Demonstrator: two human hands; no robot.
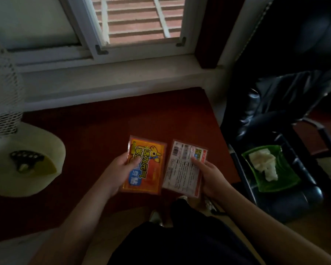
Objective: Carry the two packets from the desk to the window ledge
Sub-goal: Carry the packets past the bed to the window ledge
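**Two packets held side by side before the window ledge**

At the far left a white fan (10, 131) is seen, its base resting on the dark red surface (107, 119). The orange packet (144, 165) is pinched along its left edge by the left hand (117, 172), thumb laid on its face; its long axis runs away from the body, tilted slightly. Just beside it, the white-backed packet (185, 169) is gripped at its right edge by the right hand (210, 177), print side up, its long axis likewise pointed toward the window ledge (113, 77). Both forearms are extended forward. Whether the packets touch cannot be told. At the right, a green tray (287, 178) is seen, apparently on a dark rack.
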